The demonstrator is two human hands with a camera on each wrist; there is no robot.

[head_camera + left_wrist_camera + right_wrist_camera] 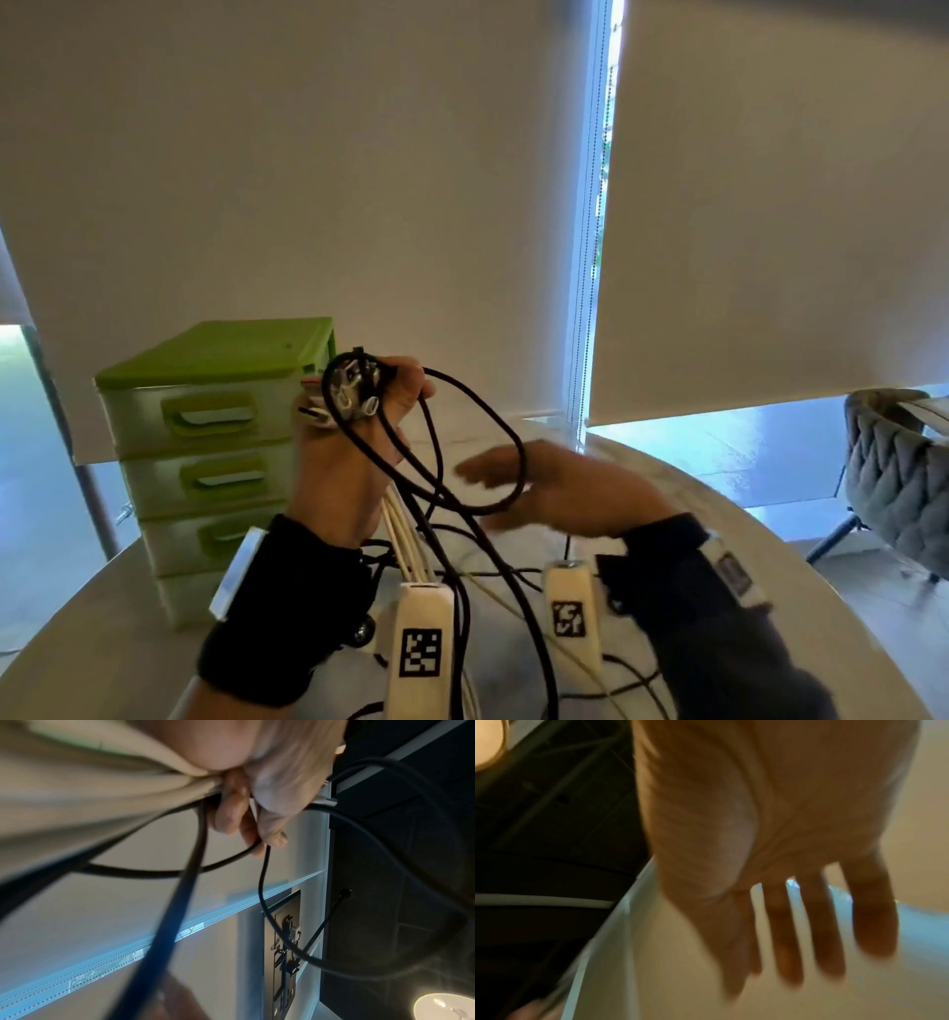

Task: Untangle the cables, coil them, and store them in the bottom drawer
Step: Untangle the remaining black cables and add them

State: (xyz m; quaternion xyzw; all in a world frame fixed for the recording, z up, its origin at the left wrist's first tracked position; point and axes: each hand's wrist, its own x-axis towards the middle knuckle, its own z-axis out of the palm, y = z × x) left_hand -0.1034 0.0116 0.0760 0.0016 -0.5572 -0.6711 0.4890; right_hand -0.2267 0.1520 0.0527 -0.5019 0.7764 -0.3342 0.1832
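My left hand (pixel 359 421) is raised above the table and grips a bundle of cable ends (pixel 352 393), with black cables (pixel 482 462) looping out to the right and white cables (pixel 405 534) hanging below the fist. In the left wrist view the left hand's fingers (pixel 231 811) curl round white cables (pixel 128 787) and black cables (pixel 185 886). My right hand (pixel 539 488) hovers just right of the black loop, fingers straight and spread, holding nothing; the right wrist view shows the right hand (pixel 795 912) empty. More cables (pixel 513 575) trail over the table.
A green and white drawer unit (pixel 215 452) with several shut drawers stands at the left on the round marble table (pixel 719 514). Window blinds hang behind. A grey quilted chair (pixel 898 473) stands at the far right.
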